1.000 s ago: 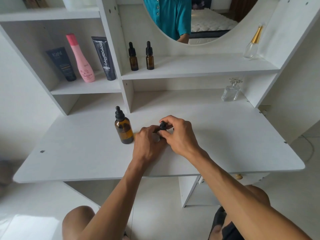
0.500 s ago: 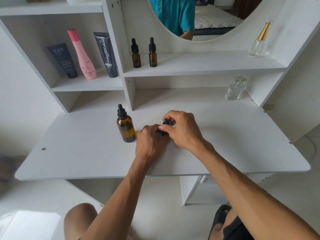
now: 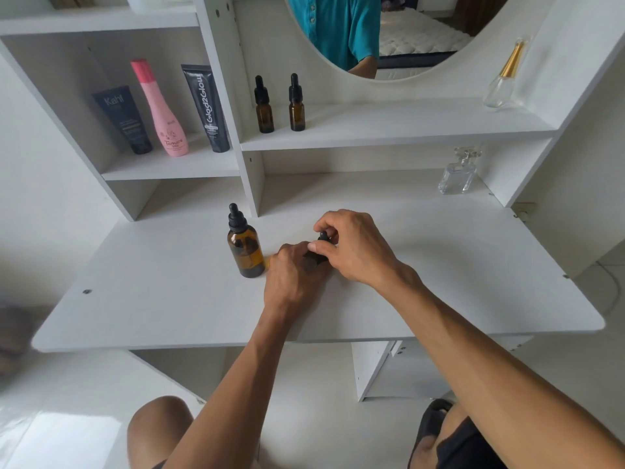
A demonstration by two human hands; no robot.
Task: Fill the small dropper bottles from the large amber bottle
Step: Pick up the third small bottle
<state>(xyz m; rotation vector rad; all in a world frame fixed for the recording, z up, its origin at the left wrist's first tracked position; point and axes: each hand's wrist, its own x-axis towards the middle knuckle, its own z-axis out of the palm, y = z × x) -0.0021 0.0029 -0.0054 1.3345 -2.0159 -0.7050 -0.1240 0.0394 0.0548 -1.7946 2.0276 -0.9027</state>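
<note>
The large amber bottle stands upright on the white desk with its black dropper cap on. Just right of it, my left hand grips a small dropper bottle that stands on the desk; its body is mostly hidden by my fingers. My right hand pinches that bottle's black dropper cap from above. Two more small amber dropper bottles, one beside the other, stand capped on the middle shelf.
On the left shelf stand a dark Kahf tube, a pink bottle and a black tube. A clear perfume bottle stands at the desk's back right, a gold-capped one on the upper shelf. A mirror is above.
My hands stay on the small bottle and its cap; my right fingers have shifted slightly around the cap. The view has tilted a little.
</note>
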